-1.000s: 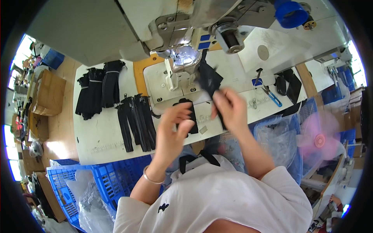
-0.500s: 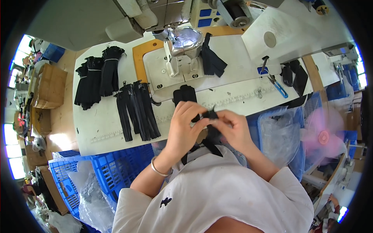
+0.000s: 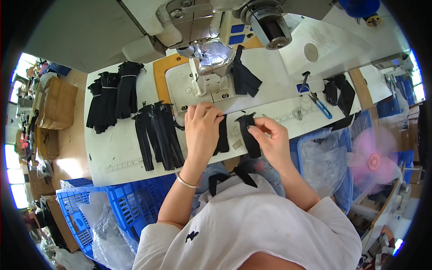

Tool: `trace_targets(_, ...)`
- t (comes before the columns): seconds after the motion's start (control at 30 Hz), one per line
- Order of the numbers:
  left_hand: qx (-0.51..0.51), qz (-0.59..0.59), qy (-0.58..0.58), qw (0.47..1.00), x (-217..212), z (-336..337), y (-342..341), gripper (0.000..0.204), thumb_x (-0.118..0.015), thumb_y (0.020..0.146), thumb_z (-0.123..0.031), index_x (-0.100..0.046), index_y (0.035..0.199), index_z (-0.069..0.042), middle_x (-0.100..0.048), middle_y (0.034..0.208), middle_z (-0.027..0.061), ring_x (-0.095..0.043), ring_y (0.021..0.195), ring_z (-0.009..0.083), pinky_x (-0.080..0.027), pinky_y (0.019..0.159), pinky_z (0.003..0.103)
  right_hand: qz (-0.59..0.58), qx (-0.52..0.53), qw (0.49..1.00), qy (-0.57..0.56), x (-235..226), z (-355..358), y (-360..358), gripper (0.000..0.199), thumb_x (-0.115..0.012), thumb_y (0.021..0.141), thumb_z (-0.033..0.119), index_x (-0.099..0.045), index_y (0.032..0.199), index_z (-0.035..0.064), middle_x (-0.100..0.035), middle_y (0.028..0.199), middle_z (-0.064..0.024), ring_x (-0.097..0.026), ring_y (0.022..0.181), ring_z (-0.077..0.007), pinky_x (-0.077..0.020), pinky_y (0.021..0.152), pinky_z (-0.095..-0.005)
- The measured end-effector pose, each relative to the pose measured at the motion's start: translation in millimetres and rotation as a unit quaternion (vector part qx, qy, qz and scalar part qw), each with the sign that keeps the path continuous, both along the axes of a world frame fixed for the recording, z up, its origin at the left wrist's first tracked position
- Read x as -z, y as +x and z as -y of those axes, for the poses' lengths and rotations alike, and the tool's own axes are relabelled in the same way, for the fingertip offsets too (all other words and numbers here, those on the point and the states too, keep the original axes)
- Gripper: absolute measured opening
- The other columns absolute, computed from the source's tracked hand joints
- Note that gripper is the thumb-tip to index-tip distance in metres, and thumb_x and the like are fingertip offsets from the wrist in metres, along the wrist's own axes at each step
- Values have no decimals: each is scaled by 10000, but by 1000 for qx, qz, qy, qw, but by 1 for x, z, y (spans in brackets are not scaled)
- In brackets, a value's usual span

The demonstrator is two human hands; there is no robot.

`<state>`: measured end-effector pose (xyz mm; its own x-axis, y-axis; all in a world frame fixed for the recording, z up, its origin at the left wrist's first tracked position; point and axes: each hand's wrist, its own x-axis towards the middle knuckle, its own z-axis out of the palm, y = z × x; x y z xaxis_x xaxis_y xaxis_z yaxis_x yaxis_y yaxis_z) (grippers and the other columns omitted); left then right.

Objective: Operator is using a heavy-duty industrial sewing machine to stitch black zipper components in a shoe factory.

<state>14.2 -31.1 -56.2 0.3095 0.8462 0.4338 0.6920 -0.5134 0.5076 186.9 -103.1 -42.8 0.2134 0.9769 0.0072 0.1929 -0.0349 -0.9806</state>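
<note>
Left hand: the left hand (image 3: 203, 128) lies flat on a black strip (image 3: 222, 135) near the front edge of the surface (image 3: 114, 148). Its grip is apart, fingers spread, pressing and not pinching.
Right hand: the right hand (image 3: 270, 137) has its grip clamped on the top of a second strip (image 3: 249, 135), thumb and fingertip tight together.
What changed: half a second ago both hands were bunched close on one dark bundle, just off the front edge. Now they are apart, each with its own strip, both over the surface.
What that means: it looks like the pieces have been pulled apart and are being laid out flat.
Nearby: a row of black strips (image 3: 157, 135) lies to the left, and a darker pile (image 3: 112, 96) sits at the far left edge. The sewing machine (image 3: 211, 67) stands at the back. Blue scissors (image 3: 320, 105) lie to the right.
Hard to see: the left palm hides most of its strip. The bottom of the second strip goes past the front edge. What kind of pieces they are cannot be told.
</note>
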Motion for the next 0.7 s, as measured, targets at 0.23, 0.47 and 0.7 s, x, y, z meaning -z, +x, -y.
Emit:
trace_targets(0.23,53,441,-378,812,-37,10,-7,70,-661,845,-19,-648,897,25,-640,769,21,-564,674,64,-471,617,191,-25,-52,996,67,-13,-9,-18,114,-667,809,18,-657,911,-32,-652,951,-95,-585,695,-98,-471,633,-233)
trace_targets(0.47,52,442,-337,830,-49,28,-8,147,-661,834,10,-629,974,38,-660,814,43,-600,710,77,-499,641,200,-30,-53,998,27,-21,-12,-23,84,-680,811,40,-665,879,-5,-636,766,-44,-544,609,-72,-430,565,-226)
trace_targets(0.7,67,466,-353,808,-51,27,-14,203,-690,805,23,-640,1001,23,-667,841,56,-611,734,84,-520,658,205,-4,-57,998,28,-29,-13,-25,96,-693,809,58,-658,875,-3,-614,745,-35,-524,608,-67,-408,554,-224)
